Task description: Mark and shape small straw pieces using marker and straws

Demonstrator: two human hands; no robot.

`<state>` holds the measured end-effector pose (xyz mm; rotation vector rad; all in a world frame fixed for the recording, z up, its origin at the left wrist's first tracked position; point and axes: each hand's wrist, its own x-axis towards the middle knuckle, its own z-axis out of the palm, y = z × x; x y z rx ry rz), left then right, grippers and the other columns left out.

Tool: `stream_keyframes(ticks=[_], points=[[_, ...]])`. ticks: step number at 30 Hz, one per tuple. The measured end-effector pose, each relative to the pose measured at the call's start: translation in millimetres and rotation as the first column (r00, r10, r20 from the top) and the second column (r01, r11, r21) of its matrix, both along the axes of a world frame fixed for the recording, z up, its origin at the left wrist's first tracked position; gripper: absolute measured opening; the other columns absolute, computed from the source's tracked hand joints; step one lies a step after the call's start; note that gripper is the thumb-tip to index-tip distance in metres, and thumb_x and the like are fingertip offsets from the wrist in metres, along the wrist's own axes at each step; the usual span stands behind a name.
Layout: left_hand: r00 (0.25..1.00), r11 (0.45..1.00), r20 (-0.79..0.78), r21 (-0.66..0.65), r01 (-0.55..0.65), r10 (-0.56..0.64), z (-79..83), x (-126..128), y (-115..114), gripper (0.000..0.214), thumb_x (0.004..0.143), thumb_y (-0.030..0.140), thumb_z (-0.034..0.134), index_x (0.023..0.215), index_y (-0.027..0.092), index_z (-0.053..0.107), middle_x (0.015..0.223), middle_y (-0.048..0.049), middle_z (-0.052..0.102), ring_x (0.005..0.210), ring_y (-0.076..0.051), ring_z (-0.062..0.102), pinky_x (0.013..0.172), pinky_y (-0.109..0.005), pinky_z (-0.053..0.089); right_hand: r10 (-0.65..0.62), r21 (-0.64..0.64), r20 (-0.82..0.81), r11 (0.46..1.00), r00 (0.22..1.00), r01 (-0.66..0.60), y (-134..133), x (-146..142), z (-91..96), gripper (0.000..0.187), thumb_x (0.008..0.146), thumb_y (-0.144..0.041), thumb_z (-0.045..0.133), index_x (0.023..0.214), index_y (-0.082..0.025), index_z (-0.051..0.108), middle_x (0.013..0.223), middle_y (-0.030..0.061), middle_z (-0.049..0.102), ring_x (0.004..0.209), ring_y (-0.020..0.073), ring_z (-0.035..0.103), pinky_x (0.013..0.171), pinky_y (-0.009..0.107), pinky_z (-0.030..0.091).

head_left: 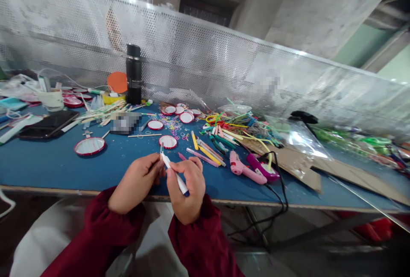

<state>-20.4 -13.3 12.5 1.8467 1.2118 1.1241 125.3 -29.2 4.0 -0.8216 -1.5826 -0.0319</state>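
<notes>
My right hand [187,187] is closed around a white marker pen [165,160] with a dark blue end, held slanting above the table's front edge. Close beside its upper end, my left hand [137,181] has its fingers pinched together. What sits between those fingers is too small and hidden to make out. Just beyond the hands lies a round, red-rimmed mirror-like disc [168,142]. Another such disc [90,145] rests to the left. Several coloured pens [208,154] are spread to the right of my hands.
A pink glue gun [245,170] and a purple device [263,169] with a black cable lie at right, by cardboard [291,161]. Behind stand a black bottle [133,74] and a perforated metal screen [205,54]. A phone [49,124] and a cup [51,99] are at left.
</notes>
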Motion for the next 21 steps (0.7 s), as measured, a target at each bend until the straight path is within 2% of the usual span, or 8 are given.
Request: stream_keyframes(ticks=[21], points=[[1.000, 1.000, -0.013, 0.013, -0.008, 0.008, -3.0, 1.1, 0.6, 0.032, 0.097, 0.040, 0.042, 0.078, 0.019, 0.057, 0.067, 0.0015, 0.057, 0.059, -0.013, 0.048, 0.056, -0.023, 0.038, -0.021, -0.002, 0.008, 1.000, 1.000, 0.021, 0.4, 0.0, 1.2, 0.007, 0.087, -0.016, 0.058, 0.085, -0.022, 0.060, 0.074, -0.0028, 0.067, 0.071, 0.0136, 0.063, 0.094, 0.039, 0.043]])
